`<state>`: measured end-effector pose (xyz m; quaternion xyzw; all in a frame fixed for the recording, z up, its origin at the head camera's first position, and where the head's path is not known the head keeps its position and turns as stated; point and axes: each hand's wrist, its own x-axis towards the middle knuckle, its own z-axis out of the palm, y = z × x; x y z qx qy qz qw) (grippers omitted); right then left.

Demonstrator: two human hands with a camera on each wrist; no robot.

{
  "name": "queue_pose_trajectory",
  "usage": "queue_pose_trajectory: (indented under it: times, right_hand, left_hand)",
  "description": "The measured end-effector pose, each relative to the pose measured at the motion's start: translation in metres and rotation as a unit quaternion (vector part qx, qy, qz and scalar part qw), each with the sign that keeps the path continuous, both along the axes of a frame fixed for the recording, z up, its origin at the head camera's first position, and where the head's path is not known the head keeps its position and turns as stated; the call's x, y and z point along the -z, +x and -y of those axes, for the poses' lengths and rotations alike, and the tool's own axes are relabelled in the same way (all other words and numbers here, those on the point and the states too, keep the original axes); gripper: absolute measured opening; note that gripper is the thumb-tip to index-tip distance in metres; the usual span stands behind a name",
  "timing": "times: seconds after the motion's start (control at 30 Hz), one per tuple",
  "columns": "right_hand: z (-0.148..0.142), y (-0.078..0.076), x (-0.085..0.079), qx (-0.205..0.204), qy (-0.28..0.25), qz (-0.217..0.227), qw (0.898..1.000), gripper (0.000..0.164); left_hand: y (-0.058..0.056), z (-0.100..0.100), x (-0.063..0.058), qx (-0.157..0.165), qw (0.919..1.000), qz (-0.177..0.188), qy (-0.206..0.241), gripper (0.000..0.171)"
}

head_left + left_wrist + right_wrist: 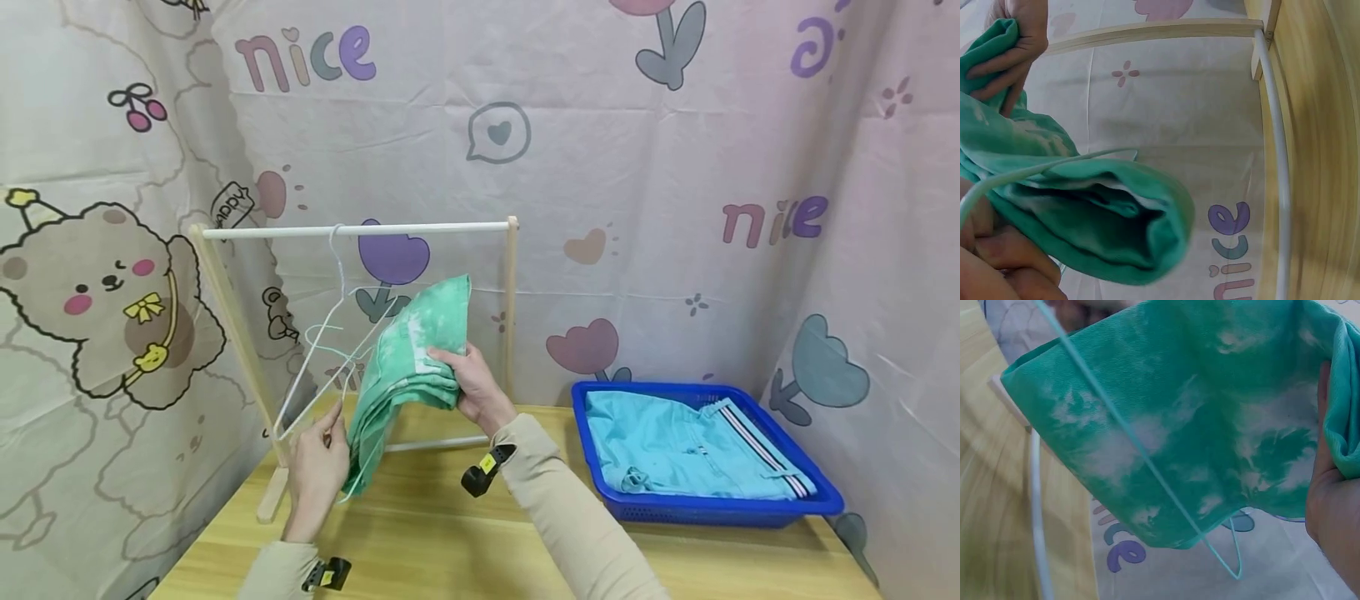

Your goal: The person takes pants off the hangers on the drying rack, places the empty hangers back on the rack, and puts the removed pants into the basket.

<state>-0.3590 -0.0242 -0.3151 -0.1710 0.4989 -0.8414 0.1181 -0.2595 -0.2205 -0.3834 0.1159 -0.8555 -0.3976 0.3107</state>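
My right hand (480, 387) holds a folded green-and-white tie-dyed garment (416, 342), the thumb on its near face and the fingers behind. The garment slopes down toward my left hand (321, 454), whose curled fingers pinch a thin pale green clothes hanger (345, 385). In the right wrist view, the hanger's wire (1147, 456) crosses in front of the cloth (1197, 425) and bends back behind it, so the cloth lies inside the hanger's frame. The left wrist view shows a tube-like fold (1166, 231) at the garment's lower end. Where the fingertips meet the wire is partly hidden.
A drying rack with a white top bar (420, 228) and wooden posts (512, 308) stands behind the hands. From it hangs a white hanger (306, 367). To the right, a blue basket (705, 512) holds folded light-blue clothing (667, 446) on the wooden table (442, 533).
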Motion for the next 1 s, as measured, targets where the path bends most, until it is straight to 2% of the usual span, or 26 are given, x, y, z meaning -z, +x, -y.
queue_pose_trajectory:
  times: [0.17, 0.3, 0.43, 0.53, 0.67, 0.83, 0.93, 1.0]
  right_hand:
    - [-0.003, -0.001, -0.008, 0.0, -0.012, -0.003, 1.0, 0.022]
    - [-0.004, -0.002, -0.011, -0.004, -0.027, 0.004, 1.0, 0.021]
    - [-0.004, -0.002, -0.01, -0.002, -0.037, 0.011, 0.999, 0.021]
    - [-0.005, -0.002, -0.012, 0.002, -0.045, 0.011, 0.999, 0.021]
    - [-0.006, -0.001, -0.016, 0.002, -0.052, 0.016, 0.999, 0.016]
    - [-0.007, -0.002, -0.023, -0.001, -0.068, 0.016, 0.998, 0.014]
    - [-0.008, -0.003, -0.026, 0.0, -0.089, 0.02, 0.996, 0.016]
    - [-0.009, -0.003, -0.026, 0.0, -0.098, 0.027, 0.995, 0.017]
  left_hand:
    - [-0.005, 0.003, 0.005, -0.003, 0.9998, -0.018, -0.004, 0.036]
    - [-0.008, 0.005, 0.007, 0.016, 0.9988, 0.02, 0.042, 0.039]
    - [-0.009, 0.004, 0.01, 0.034, 0.9925, 0.059, 0.101, 0.042]
    - [-0.009, 0.003, 0.012, 0.037, 0.9922, 0.044, 0.111, 0.04]
    - [-0.007, 0.004, 0.016, 0.033, 0.9947, 0.016, 0.096, 0.039]
    - [-0.009, 0.006, 0.021, 0.018, 0.9959, 0.016, 0.088, 0.039]
    - [-0.013, 0.009, 0.023, 0.035, 0.9915, 0.018, 0.124, 0.038]
    - [-0.014, 0.011, 0.026, 0.067, 0.9805, 0.021, 0.184, 0.037]
